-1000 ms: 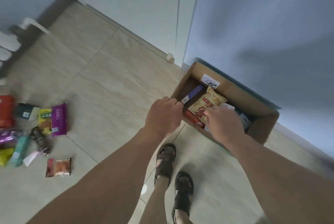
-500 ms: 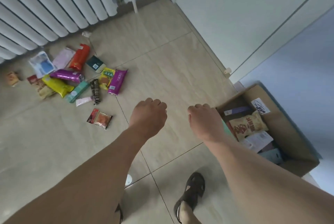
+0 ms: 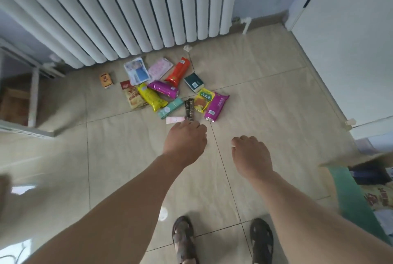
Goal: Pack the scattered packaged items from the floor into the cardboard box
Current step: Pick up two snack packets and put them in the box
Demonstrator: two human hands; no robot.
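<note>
Several packaged items lie in a heap on the tiled floor below the radiator: a purple packet [image 3: 215, 106], a yellow-green packet [image 3: 204, 99], a dark bar [image 3: 189, 108], a pink sachet [image 3: 175, 119], a teal box [image 3: 170, 108], a yellow packet [image 3: 151, 97], a red-orange packet [image 3: 178, 71] and a dark green box [image 3: 194, 82]. My left hand [image 3: 185, 138] hovers at the heap's near edge, fingers loosely curled, nothing visible in it. My right hand [image 3: 251, 155] hangs empty to its right. The cardboard box [image 3: 348, 195] shows at the right edge with packets inside.
A white radiator [image 3: 127, 8] runs along the back wall and a white door [image 3: 350, 40] stands at the right. A metal frame leg [image 3: 32, 97] and a small orange box [image 3: 105, 79] are at the left. My sandalled feet [image 3: 185, 240] stand at the bottom.
Both hands left the box, where they had been setting items, and swung left to the heap. The view turned with them; the box slid to the right edge.
</note>
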